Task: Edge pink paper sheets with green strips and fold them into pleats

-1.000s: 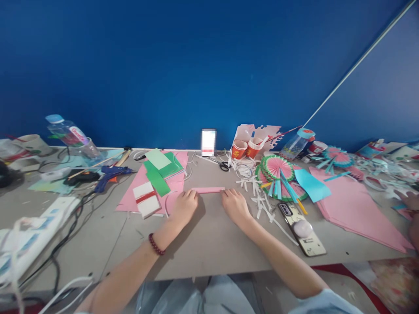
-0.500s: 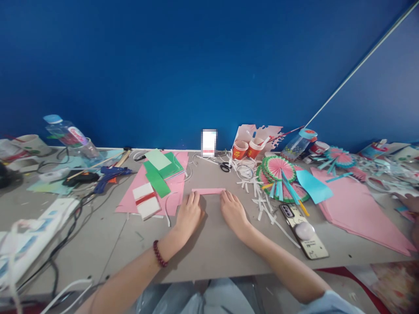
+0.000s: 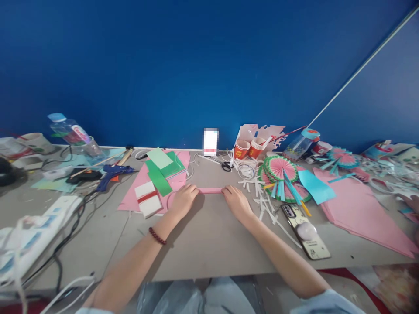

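Note:
A narrow folded strip of pink paper (image 3: 211,190) lies crosswise on the table in front of me. My left hand (image 3: 184,201) grips its left end, fingers curled together over it. At the right end, my right hand (image 3: 237,202) is closed on the strip the same way. Only the middle of the strip shows; both ends are covered by fingers. Just left of my left hand is a white pad with a red band (image 3: 148,199), partly on a pink sheet (image 3: 131,196) that also bears green paper pieces (image 3: 160,182).
To the right are paper strips (image 3: 262,200), a watermelon-coloured paper fan (image 3: 282,169), a phone (image 3: 306,233) and stacked pink sheets (image 3: 356,213). Scissors (image 3: 226,166) and red paper cups (image 3: 241,150) stand behind. A glue gun (image 3: 113,174) and power strip (image 3: 42,235) lie left. Another person's hand (image 3: 409,201) shows far right.
The pink strip looks narrower and flatter than before. My left hand has turned and shifted slightly left and up; my right hand has moved a little up and right.

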Tool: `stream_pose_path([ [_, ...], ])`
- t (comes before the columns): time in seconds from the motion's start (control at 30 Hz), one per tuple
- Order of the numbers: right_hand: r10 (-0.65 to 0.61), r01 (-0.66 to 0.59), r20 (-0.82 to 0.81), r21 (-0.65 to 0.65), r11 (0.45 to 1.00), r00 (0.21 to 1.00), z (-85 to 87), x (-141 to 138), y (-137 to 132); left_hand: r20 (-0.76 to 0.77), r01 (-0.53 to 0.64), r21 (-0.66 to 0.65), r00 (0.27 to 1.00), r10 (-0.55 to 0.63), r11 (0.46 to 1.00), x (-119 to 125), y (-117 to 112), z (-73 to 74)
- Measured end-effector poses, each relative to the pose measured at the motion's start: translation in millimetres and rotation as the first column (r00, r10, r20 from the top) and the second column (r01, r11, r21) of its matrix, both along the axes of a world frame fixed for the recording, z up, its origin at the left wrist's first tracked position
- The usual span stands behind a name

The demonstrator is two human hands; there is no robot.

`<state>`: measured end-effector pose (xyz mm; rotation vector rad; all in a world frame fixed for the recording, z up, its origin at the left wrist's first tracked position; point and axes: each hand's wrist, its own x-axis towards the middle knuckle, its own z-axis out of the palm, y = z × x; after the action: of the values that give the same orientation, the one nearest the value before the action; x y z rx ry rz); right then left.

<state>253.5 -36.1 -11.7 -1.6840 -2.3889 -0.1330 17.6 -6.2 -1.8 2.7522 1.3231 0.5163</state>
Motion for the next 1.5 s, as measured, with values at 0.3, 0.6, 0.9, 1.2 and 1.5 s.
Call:
stream_pose_path([
  [0.3, -0.023, 0.023, -0.019, -0.02, 1.0, 1.0, -0.9, 2, 6, 0.022, 0.015, 0.014, 1.0, -0.016, 1.0, -2, 5, -1.4],
  [0.6, -0.049, 0.052, 0.047, -0.053, 0.997, 0.998, 5.3, 0, 5, -0.024, -0.001, 0.034, 1.0, 0.002, 0.999, -1, 4, -1.3],
  [0.9, -0.009, 0.028, 0.169, -0.108, 0.994, 0.986, 8.9, -4, 1, -0.088, -0.005, 0.159, 0.996, 0.019, 0.987, 4, 2, -8.2],
  [1.2, -0.002, 0.018, 0.167, -0.095, 0.995, 0.986, 10.5, -10, -7, -0.214, -0.03, 0.161, 0.975, 0.065, 0.986, 14, -14, -6.5],
  [1.5, -0.073, 0.083, 0.204, -0.04, 0.996, 0.976, 13.3, -28, -25, -0.203, -0.153, 0.175, 0.961, 0.187, 0.973, 36, -44, -5.4],
])
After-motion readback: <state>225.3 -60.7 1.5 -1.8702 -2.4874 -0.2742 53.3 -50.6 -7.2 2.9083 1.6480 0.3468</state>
